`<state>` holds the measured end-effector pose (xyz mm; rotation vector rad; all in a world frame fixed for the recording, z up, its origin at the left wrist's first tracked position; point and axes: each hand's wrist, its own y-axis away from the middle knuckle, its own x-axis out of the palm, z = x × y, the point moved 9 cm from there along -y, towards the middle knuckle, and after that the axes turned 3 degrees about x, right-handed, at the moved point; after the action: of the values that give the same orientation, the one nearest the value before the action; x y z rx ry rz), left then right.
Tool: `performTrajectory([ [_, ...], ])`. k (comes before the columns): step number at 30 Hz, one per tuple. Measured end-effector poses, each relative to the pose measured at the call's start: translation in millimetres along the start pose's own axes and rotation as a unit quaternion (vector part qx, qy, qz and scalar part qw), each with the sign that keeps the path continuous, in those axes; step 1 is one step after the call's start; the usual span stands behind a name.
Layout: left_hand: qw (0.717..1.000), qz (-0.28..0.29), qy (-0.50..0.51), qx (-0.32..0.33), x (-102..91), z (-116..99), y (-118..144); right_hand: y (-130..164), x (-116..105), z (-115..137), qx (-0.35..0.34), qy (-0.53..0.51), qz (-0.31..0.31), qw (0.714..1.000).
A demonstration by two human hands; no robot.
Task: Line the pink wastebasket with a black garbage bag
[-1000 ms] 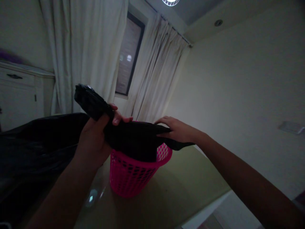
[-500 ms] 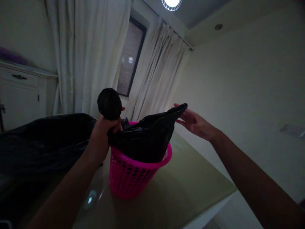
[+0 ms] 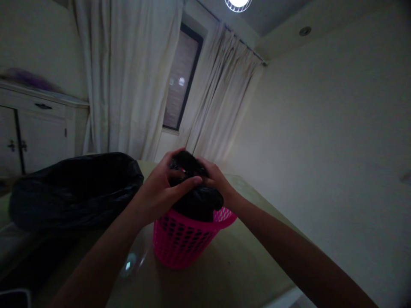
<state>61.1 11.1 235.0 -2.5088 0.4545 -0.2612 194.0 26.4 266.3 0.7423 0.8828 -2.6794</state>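
A pink plastic basket [image 3: 186, 239] with holes in its sides stands on the table, with a black plastic bag [image 3: 199, 203] bunched in its mouth. My left hand [image 3: 163, 184] curls round the left side of the gathered bag, thumb across its front. From the right, my right hand [image 3: 216, 177] closes on the same bunch, its fingertips partly hidden by plastic and the left thumb. Both hands meet just above the basket's rim.
Left of the basket lies a larger black plastic bag [image 3: 77, 192] with its mouth spread. Behind are a white cabinet [image 3: 41, 124], curtains [image 3: 135, 77] and a narrow window [image 3: 181, 81]. The table's [image 3: 244, 256] right edge runs along the wall.
My right hand has come in from the right to the bag, beside my left. The bag's raised right corner has folded down, and the round wad in my left hand has lowered to the basket.
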Motion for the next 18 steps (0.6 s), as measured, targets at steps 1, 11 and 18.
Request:
performTrajectory([
  [1, 1.0, 0.008, -0.013, 0.018, 1.7, -3, 0, 1, 7, 6, -0.031, 0.047, 0.03, 0.998],
  [11, 0.978, -0.065, -0.175, 0.094, -10.2, -13, -2, 26, 31, 20, 0.028, -0.077, 0.153, 0.985],
  [18, 0.829, -0.106, -0.512, 0.197, 13.1, -43, 22, 14, 24, -29, 0.186, -0.261, -0.063, 0.945],
])
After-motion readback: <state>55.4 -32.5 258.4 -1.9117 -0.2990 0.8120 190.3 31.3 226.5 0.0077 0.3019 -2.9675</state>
